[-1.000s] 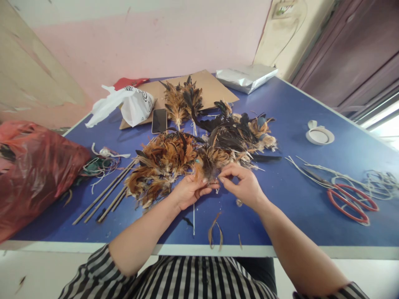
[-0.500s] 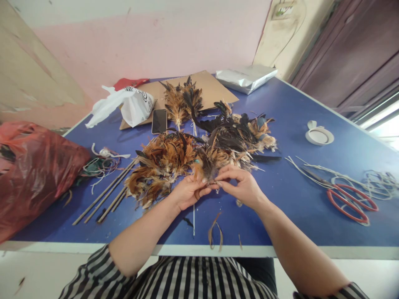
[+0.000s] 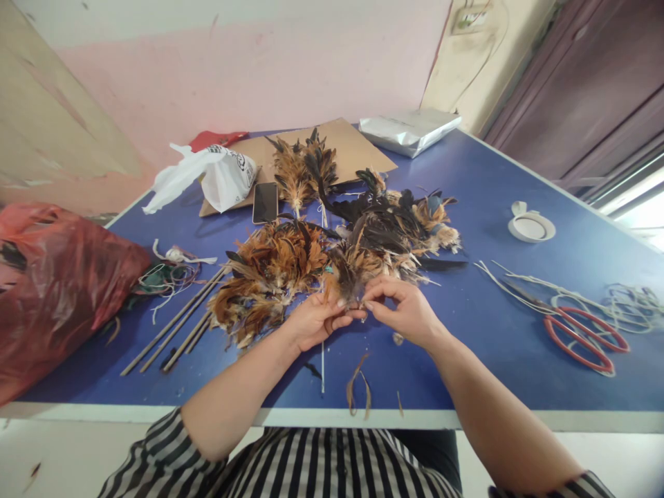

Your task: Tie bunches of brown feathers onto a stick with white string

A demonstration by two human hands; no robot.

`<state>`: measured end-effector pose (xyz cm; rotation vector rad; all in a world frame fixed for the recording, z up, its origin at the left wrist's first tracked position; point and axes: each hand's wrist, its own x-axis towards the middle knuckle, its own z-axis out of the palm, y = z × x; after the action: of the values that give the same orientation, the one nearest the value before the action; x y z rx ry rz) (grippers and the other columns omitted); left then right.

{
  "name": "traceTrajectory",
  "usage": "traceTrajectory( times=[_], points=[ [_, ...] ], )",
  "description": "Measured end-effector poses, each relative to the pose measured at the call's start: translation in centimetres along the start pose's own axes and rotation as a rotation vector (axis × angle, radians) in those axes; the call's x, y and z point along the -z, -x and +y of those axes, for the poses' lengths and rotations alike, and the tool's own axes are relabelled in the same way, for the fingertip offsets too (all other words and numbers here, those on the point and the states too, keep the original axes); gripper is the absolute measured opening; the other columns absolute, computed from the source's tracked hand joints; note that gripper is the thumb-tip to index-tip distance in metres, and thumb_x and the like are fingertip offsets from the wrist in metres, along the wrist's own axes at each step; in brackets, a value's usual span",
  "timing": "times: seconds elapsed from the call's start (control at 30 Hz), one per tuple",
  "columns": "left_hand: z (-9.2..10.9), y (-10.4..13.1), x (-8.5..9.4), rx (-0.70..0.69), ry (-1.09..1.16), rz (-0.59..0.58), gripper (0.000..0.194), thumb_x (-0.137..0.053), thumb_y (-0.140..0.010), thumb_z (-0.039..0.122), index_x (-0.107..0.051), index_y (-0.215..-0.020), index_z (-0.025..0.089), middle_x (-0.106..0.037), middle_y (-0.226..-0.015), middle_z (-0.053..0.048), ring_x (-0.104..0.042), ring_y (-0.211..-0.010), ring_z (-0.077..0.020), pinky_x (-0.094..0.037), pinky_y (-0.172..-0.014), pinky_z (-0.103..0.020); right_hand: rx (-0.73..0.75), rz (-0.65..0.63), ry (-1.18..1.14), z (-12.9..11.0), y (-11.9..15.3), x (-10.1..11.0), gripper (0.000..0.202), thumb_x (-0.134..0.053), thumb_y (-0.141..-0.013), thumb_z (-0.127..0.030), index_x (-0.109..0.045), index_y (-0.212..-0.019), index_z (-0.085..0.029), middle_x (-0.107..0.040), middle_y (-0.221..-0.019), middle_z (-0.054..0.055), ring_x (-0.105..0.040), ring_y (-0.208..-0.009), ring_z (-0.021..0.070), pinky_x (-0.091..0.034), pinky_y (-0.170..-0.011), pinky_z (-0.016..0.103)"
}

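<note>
A small bunch of brown and dark feathers [image 3: 343, 275] is pinched by its base in my left hand [image 3: 320, 319], above the blue table. My right hand [image 3: 403, 308] is closed at the quill ends, thumb and forefinger pressed together beside the left fingertips; what sits between them is too small to make out. A thin white string [image 3: 322, 366] hangs or lies below my left hand. Just beyond the hands are a heap of orange-brown feathers [image 3: 283, 256] and a heap of dark feathers [image 3: 381, 228]. Two tied feather bunches [image 3: 293, 169] lie on cardboard behind them.
Red-handled scissors [image 3: 586, 339] lie on white string at the right, near a tape roll [image 3: 532, 227]. Thin sticks [image 3: 176, 321] and a red plastic bag [image 3: 67, 290] are at the left. A phone [image 3: 265, 203], white bag [image 3: 228, 180] and silver packet [image 3: 409, 131] stand farther back.
My right fingertips have shifted very slightly to the right at the quill ends. My left hand keeps its pinch on the feather bunch, and the rest looks the same.
</note>
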<state>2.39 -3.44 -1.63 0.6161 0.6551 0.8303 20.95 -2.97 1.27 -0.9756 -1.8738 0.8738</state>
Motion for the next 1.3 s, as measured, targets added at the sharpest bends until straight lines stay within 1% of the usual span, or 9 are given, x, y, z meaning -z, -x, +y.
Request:
traceTrajectory(
  times=[0.2,0.4,0.57,0.67,0.77,0.93,1.0,1.13,1.3],
  points=[
    [-0.1,0.2,0.1,0.010,-0.033,-0.030,0.020,-0.067,-0.068,0.017,-0.064,-0.085,0.008,-0.068,-0.088,-0.012,-0.065,-0.082,-0.0197,-0.051,-0.061,-0.013,-0.101,0.056,-0.087,0.0,0.0,0.4,0.005,-0.057,-0.071,-0.018,-0.060,-0.067,-0.016,-0.059,-0.074,0.002,-0.053,-0.070,0.0132,-0.043,-0.067,0.027],
    [0.0,0.3,-0.1,0.023,-0.073,-0.026,0.021,-0.068,-0.068,0.020,-0.065,-0.083,0.006,-0.066,-0.093,-0.016,-0.064,-0.085,-0.0209,-0.051,-0.061,-0.014,-0.346,0.057,-0.671,0.7,0.1,1.3,0.015,-0.059,-0.074,-0.030,-0.054,-0.073,-0.016,-0.062,-0.078,0.004,-0.049,-0.047,0.0071,-0.036,-0.041,0.019],
    [0.0,0.5,-0.4,0.032,-0.150,-0.046,0.028,-0.070,-0.065,0.025,-0.065,-0.085,0.005,-0.066,-0.094,-0.017,-0.064,-0.086,-0.0218,-0.051,-0.062,-0.016,-0.437,0.087,-0.933,0.7,0.0,2.5,0.016,-0.063,-0.069,-0.029,-0.052,-0.072,-0.018,-0.060,-0.070,0.001,-0.051,-0.047,0.0075,-0.038,-0.040,0.018],
    [-0.2,0.5,-0.5,0.041,-0.187,-0.061,0.030,-0.069,-0.066,0.027,-0.065,-0.086,0.005,-0.066,-0.092,-0.017,-0.064,-0.087,-0.0227,-0.051,-0.063,-0.017,-0.407,0.117,-1.004,0.6,-0.1,3.2,0.017,-0.065,-0.067,-0.028,-0.052,-0.070,-0.018,-0.055,-0.065,-0.002,-0.049,-0.047,0.0065,-0.039,-0.043,0.019],
    [0.0,0.5,-0.6,-0.025,-0.155,-0.029,0.029,-0.068,-0.067,0.025,-0.065,-0.090,0.009,-0.064,-0.102,-0.015,-0.063,-0.088,-0.0214,-0.050,-0.062,-0.016,-0.374,0.108,-0.987,0.6,0.0,3.6,0.019,-0.065,-0.066,-0.030,-0.051,-0.069,-0.019,-0.051,-0.062,-0.003,-0.047,-0.045,0.0062,-0.038,-0.042,0.020],
    [0.8,0.7,-0.6,-0.091,-0.090,-0.091,0.019,-0.064,-0.071,0.024,-0.063,-0.083,0.009,-0.055,-0.118,-0.014,-0.065,-0.073,-0.0117,-0.048,-0.053,-0.011,-0.372,0.046,-0.938,0.4,0.0,3.1,0.022,-0.064,-0.068,-0.034,-0.047,-0.068,-0.019,-0.049,-0.060,-0.004,-0.048,-0.047,0.0081,-0.038,-0.042,0.021],
    [0.7,0.8,-0.6,-0.040,-0.080,-0.142,0.020,-0.066,-0.070,0.026,-0.063,-0.079,0.008,-0.060,-0.109,-0.014,-0.064,-0.065,-0.0091,-0.047,-0.051,-0.011,-0.382,0.014,-0.957,0.4,0.0,2.7,0.022,-0.064,-0.069,-0.033,-0.047,-0.070,-0.019,-0.051,-0.061,-0.003,-0.051,-0.049,0.0090,-0.039,-0.043,0.021],
    [0.1,0.7,-0.5,0.010,-0.097,-0.148,0.026,-0.069,-0.066,0.030,-0.063,-0.079,0.008,-0.066,-0.068,-0.009,-0.062,-0.056,-0.0112,-0.047,-0.049,-0.013,-0.378,-0.053,-1.015,0.5,0.0,1.9,0.018,-0.063,-0.071,-0.030,-0.049,-0.073,-0.018,-0.053,-0.062,-0.003,-0.055,-0.053,0.0097,-0.041,-0.045,0.020],
    [-0.1,0.5,-0.9,-0.046,-0.109,-0.111,0.029,-0.069,-0.065,0.033,-0.062,-0.080,0.009,-0.065,-0.063,-0.008,-0.061,-0.054,-0.0111,-0.047,-0.050,-0.015,-0.373,-0.178,-0.991,-0.1,0.2,1.1,0.018,-0.062,-0.072,-0.030,-0.051,-0.072,-0.016,-0.056,-0.063,-0.001,-0.058,-0.056,0.0116,-0.044,-0.047,0.022]
  ],
)
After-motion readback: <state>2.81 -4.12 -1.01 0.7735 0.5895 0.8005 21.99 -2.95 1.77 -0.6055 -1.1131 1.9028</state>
